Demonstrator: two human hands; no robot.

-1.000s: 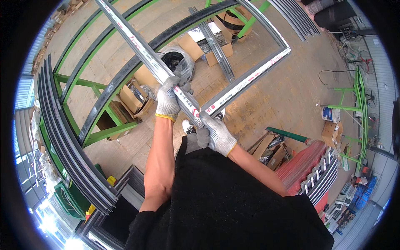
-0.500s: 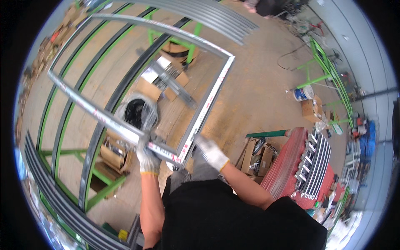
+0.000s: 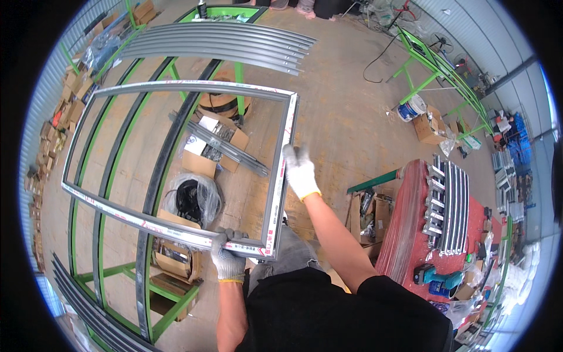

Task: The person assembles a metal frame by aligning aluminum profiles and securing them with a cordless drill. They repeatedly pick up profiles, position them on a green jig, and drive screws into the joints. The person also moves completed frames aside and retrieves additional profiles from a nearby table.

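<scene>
A large rectangular window frame [image 3: 141,222], grey metal with printed white film along its bars, spans the left and centre of the view over a green rack [image 3: 153,193] with black-topped rails. Wrapped around the near bar, close to the near right corner, is my left hand [image 3: 227,261] in a white glove with grey fingers. My right hand [image 3: 301,174], gloved alike, grips the right bar from its outer side, about halfway along; its fingertips are partly hidden. Through the frame's opening I see a plastic-wrapped black coil [image 3: 190,199] and an open carton [image 3: 199,164] with long grey profiles lying across it.
Grey metal profiles [image 3: 217,44] lie along the rack's far end, and more [image 3: 88,308] at the near left. To my right a red film-wrapped stack [image 3: 404,217] carries silver profiles [image 3: 454,205] and a teal power tool [image 3: 437,277]. A green stand [image 3: 419,88] and a bucket [image 3: 411,109] stand farther back.
The window frame has turned and come nearer, its right corner now lower in view. My right hand has slid farther up the right bar; my left hand keeps its hold. The view has shifted too.
</scene>
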